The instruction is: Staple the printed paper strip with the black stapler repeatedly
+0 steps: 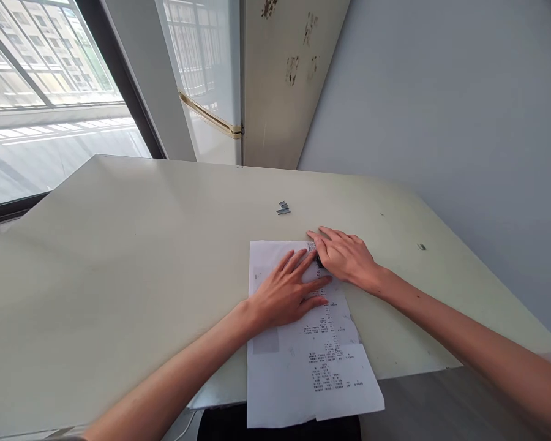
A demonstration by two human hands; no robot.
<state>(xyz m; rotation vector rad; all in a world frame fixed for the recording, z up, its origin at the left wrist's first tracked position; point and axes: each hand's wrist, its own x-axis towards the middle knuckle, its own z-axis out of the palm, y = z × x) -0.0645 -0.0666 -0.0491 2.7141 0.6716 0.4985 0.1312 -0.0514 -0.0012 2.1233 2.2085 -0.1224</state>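
Note:
Printed paper sheets (280, 392) lie stacked on the pale table, their lower end hanging past its front edge. My left hand (287, 294) rests flat on the upper half of the sheets with its fingers spread. At the top right edge of the paper, my right hand (346, 254) covers what looks like a small black stapler (320, 261). Only a dark bit of it shows beside my left fingertips; the rest is hidden under my right palm and fingers. Beyond the paper lie several short grey staple strips (283, 208).
The pale table (165, 257) spreads wide around the paper. Near its right side lies another small staple strip (421, 247). A fridge (275, 110) stands behind the table, a window (50, 73) is at the left and a plain wall (441, 92) at the right.

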